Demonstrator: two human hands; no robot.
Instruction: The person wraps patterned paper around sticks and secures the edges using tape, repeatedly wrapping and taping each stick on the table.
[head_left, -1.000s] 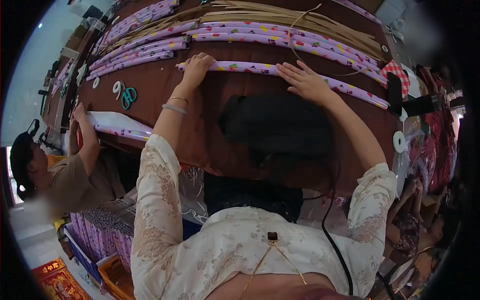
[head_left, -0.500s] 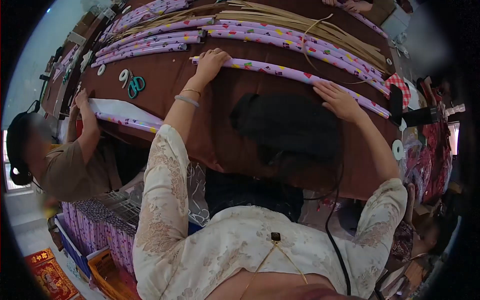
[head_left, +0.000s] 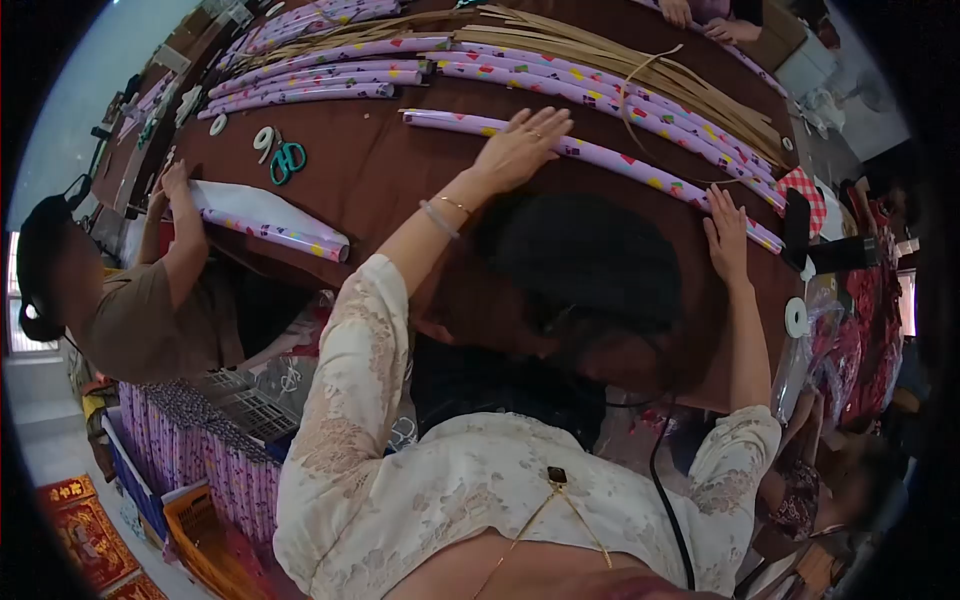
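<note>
A long purple patterned roll (head_left: 640, 172) lies across the brown-covered table (head_left: 390, 180) in front of me. My left hand (head_left: 522, 150) rests on the roll near its middle, palm down with the fingers stretched out. Toward the roll's right end, my right hand (head_left: 728, 232) touches it with its fingers spread. Neither hand is wrapped round the roll. Behind it lie more purple rolls (head_left: 560, 88) and a bundle of flat tan strips (head_left: 600, 50).
Teal scissors (head_left: 287, 163) and white tape rolls (head_left: 264, 140) lie at the left. A co-worker (head_left: 160, 310) there handles a white sheet (head_left: 270, 212) and a roll. Another person's hands (head_left: 730, 30) are at the back right. A black device (head_left: 840, 254) stands at the right edge.
My left hand has slid right from the roll's left end to its middle and flattened. My right hand has moved right toward the other end.
</note>
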